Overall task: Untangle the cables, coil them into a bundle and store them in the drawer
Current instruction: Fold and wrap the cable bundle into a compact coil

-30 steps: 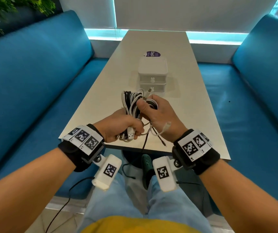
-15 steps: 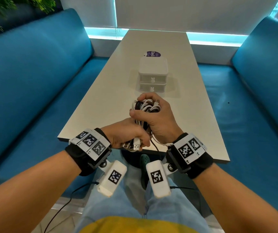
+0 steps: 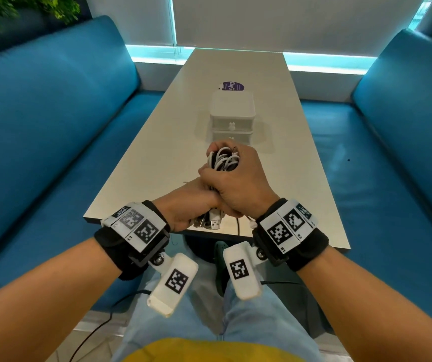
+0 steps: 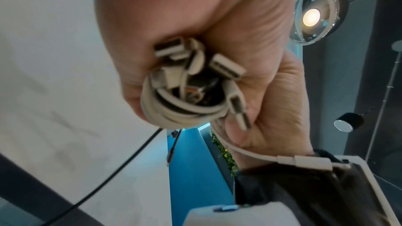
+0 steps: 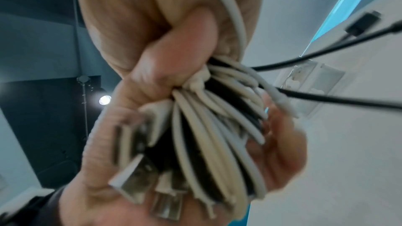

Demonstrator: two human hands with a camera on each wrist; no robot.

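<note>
A bundle of white and black cables (image 3: 224,160) is held over the near end of the table (image 3: 162,152). My right hand (image 3: 233,178) wraps around the looped upper part of the cable bundle (image 5: 217,126). My left hand (image 3: 191,202) grips the lower end, where several USB plugs (image 3: 211,223) stick out of the fist. In the left wrist view the plugs (image 4: 195,68) and coiled white cable (image 4: 178,112) fill the fist. A loose black cable end (image 4: 169,155) hangs down. The small white drawer unit (image 3: 232,114) stands farther along the table, both drawers closed.
Blue benches (image 3: 53,126) run along both sides of the table. A purple sticker (image 3: 232,86) lies behind the drawer unit. A dark cord (image 3: 100,327) trails on the floor by my knees. A plant (image 3: 13,9) sits at the top left.
The right hand has closed down over the loops, squeezing the spread cables into a tighter bundle. Both hands drew closer together and toward the table's near edge.
</note>
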